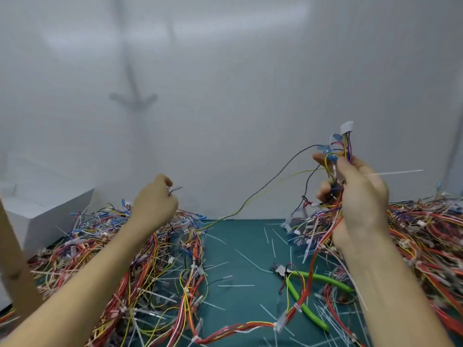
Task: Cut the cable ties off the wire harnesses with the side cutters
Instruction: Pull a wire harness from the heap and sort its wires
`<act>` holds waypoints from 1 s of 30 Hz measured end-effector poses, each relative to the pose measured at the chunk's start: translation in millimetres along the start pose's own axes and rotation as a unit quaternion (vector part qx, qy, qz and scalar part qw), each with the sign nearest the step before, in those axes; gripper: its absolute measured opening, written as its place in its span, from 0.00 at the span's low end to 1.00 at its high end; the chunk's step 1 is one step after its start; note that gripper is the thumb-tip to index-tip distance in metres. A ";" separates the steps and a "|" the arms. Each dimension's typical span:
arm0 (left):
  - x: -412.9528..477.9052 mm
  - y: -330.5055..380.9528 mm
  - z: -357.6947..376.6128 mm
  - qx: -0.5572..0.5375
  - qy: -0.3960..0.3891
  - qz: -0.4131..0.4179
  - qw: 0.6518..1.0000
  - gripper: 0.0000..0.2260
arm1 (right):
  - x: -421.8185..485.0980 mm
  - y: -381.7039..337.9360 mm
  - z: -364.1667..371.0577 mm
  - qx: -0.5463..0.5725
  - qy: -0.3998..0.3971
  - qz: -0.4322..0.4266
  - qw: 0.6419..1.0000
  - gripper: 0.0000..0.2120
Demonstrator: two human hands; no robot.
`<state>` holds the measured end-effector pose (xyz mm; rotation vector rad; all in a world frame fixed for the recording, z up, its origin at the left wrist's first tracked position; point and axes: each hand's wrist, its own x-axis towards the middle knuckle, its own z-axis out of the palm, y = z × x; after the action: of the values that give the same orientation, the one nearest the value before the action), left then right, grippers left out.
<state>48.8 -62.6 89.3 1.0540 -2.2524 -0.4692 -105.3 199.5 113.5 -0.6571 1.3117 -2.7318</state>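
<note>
A: Where do we stand on the ties?

B: Partway, we judge. Cut tie offcuts (pixel 236 286) litter the green mat (pixel 240 246) between and below our hands, so a good many are off. But the heap of harnesses (pixel 100 246) under our left forearm and the heap (pixel 426 234) beyond our right wrist both show white ties clamped round their bundles.

A: And the side cutters?

B: The green-handled side cutters (pixel 323 278) lie on the mat just below our right hand, with wires draped over them. Neither hand holds them.

A: So what are our hands doing?

B: Our right hand (pixel 360 194) is raised, fingers curled round one wire harness (pixel 344 144), its white connector (pixel 347 126) sticking up above the fingers. A cable tie tail (pixel 393 173) juts out sideways past the knuckles, so we take this one to be uncut. Our left hand (pixel 154 204) is raised well apart from it, pinching a thin wire end (pixel 175 189) between thumb and fingertips.

A: Does that wire belong to the same harness?

B: We cannot tell. Thin black and yellow strands run from the right hand's bundle down toward the left heap. The next cut needs the cutters picked up first.
</note>
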 end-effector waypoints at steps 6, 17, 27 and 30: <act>-26.0 25.5 22.7 0.104 -0.276 0.220 0.930 0.16 | -11.1 -11.1 8.0 0.024 -0.034 -0.125 0.991 0.05; -59.9 33.5 90.7 0.052 -0.391 0.144 0.908 0.16 | -11.3 -5.8 8.6 -0.011 -0.049 -0.188 0.981 0.05; -45.1 -60.2 109.4 0.022 -0.212 0.020 0.977 0.06 | -4.0 -14.6 -5.2 -0.039 -0.001 -0.288 0.957 0.07; -41.4 -80.6 90.3 0.025 -0.263 0.067 0.962 0.06 | -6.4 -11.4 -3.0 -0.049 -0.010 -0.276 0.960 0.08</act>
<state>56.6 -74.9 -37.8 0.8617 -2.7923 -0.7007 -99.0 210.4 118.2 -1.2217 1.4452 -3.0685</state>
